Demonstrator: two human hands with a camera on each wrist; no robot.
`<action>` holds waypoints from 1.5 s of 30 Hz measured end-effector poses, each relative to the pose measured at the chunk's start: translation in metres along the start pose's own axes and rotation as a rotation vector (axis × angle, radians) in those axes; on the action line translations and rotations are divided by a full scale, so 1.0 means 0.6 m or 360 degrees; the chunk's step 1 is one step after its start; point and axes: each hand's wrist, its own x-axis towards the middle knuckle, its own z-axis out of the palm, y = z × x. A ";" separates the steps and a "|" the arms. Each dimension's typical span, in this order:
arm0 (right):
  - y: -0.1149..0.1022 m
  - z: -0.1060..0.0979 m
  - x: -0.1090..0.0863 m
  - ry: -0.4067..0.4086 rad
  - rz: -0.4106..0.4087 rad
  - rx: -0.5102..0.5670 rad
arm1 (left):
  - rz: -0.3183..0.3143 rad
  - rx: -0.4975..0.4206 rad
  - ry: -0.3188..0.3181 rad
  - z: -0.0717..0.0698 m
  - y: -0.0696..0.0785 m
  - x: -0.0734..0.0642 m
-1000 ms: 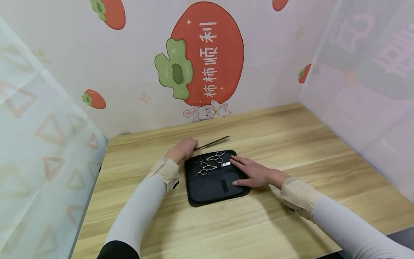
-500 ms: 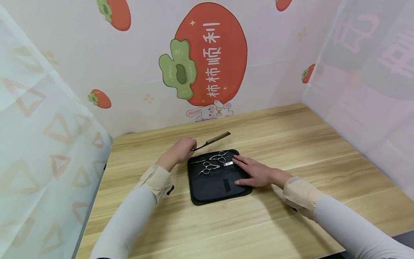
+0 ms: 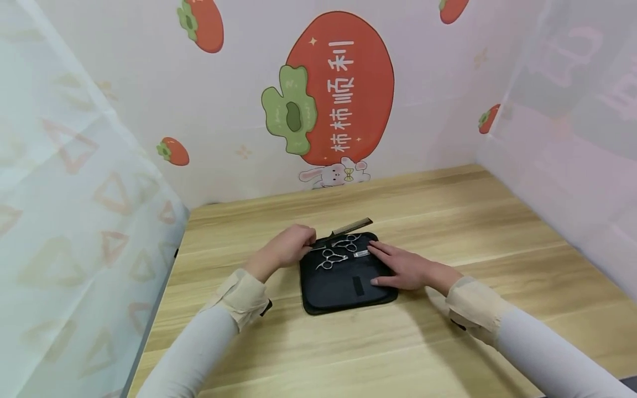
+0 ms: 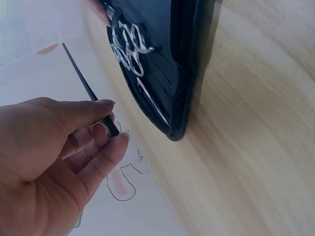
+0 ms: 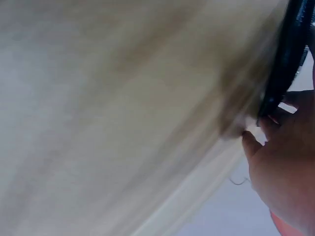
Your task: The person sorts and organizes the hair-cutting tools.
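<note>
My left hand (image 3: 293, 246) pinches a dark tail comb (image 3: 354, 225) by its thin tail, between thumb and fingertips. In the left wrist view the comb (image 4: 78, 71) appears as a narrow dark bar. Its toothed end extends up and right, past the far edge of an open black case (image 3: 333, 290). Two pairs of silver scissors, one lower (image 3: 332, 258) and one upper (image 3: 350, 243), lie in the case beside a small silver piece (image 3: 361, 254) and a thin silver tool (image 3: 317, 249). My right hand (image 3: 400, 268) rests on the case's right side, fingers extended.
The case lies on a wood-grain table (image 3: 318, 354). A printed white cloth wall (image 3: 239, 110) stands behind it. Further hanging sheets close off the left side (image 3: 84, 182) and right side (image 3: 572, 138).
The comb has turned from edge-on to show its toothed side, and come down closer to the case's far edge. The right hand stays on the case. The head view has shifted slightly left.
</note>
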 end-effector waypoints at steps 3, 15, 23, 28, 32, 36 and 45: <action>-0.006 -0.010 -0.005 0.0062 -0.0020 -0.0133 | -0.0015 -0.0019 -0.0013 -0.001 0.010 -0.005; -0.045 -0.090 -0.014 0.0702 -0.0151 -0.0532 | 0.0034 0.0033 -0.0017 -0.012 0.041 -0.031; -0.074 -0.103 -0.005 0.0284 -0.0149 -0.0516 | 0.0133 0.0040 0.0028 -0.011 0.075 -0.044; -0.087 -0.097 0.002 0.0242 -0.0180 -0.0564 | 0.0180 0.0078 0.0008 -0.009 0.099 -0.044; -0.093 -0.096 0.005 0.0190 -0.0154 -0.0555 | 0.0173 0.0097 -0.0023 -0.006 0.112 -0.044; -0.096 -0.096 0.008 0.0166 -0.0153 -0.0544 | 0.0175 0.0086 -0.0020 -0.005 0.119 -0.044; -0.078 -0.099 -0.008 0.0248 -0.0227 -0.0506 | 0.0200 0.0077 0.0068 0.008 0.103 -0.052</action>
